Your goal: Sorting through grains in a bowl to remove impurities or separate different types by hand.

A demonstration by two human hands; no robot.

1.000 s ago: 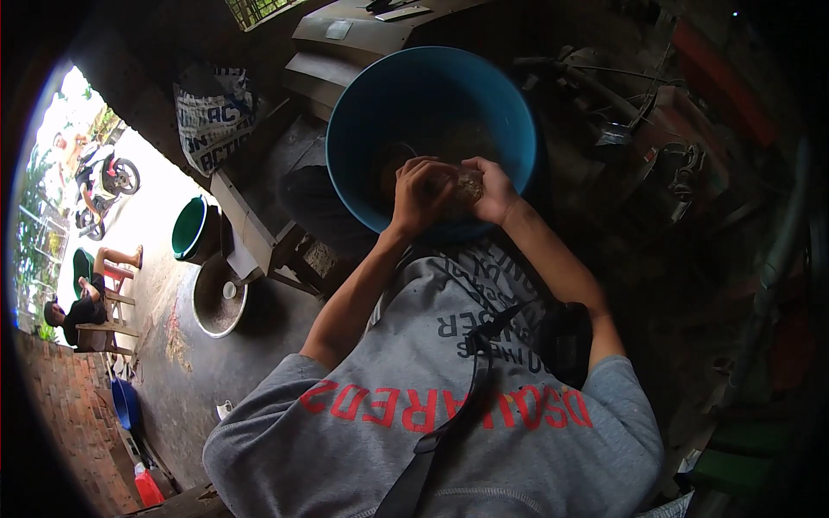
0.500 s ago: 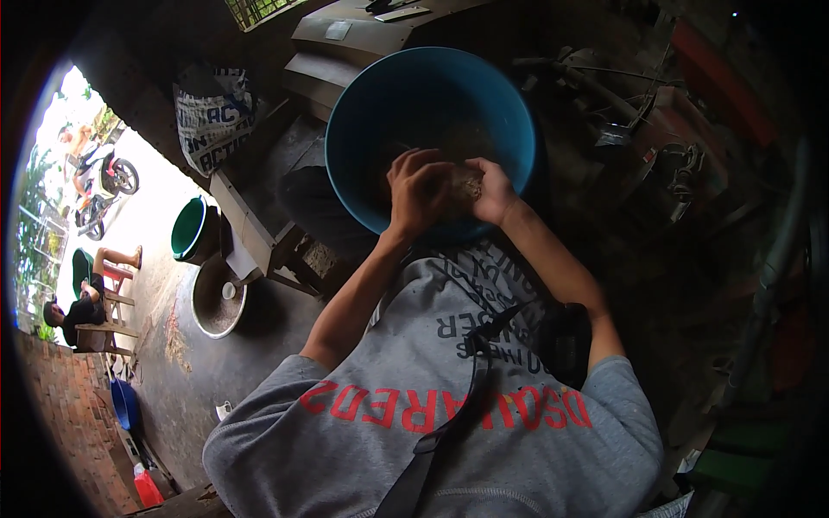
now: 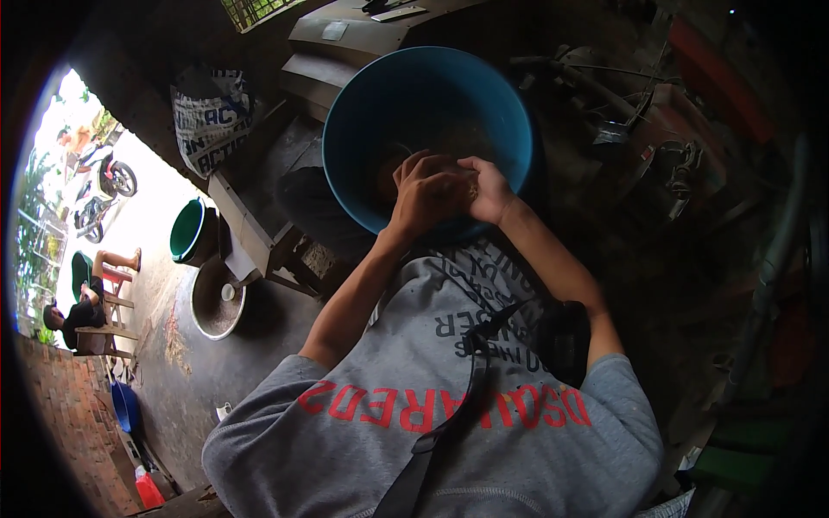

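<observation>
Both of my hands are together over the near side of a large blue tub. My left hand has its fingers bent and its back turned up, against the inner side of my right hand. My right hand is curled, thumb side up, around a small brownish clump. Most of that clump is hidden between the palms, and its kind does not show. The bottom of the tub is dark, with a vague brownish patch beside my left fingers.
Left of the tub stand a green-lined bucket and a round metal basin. A printed sack leans farther back. Metal clutter lies at the right. Another person sits on a wooden stool at the far left, near parked motorbikes.
My hands have closed in on each other, and less of the brownish clump shows between them. The view has shifted very slightly.
</observation>
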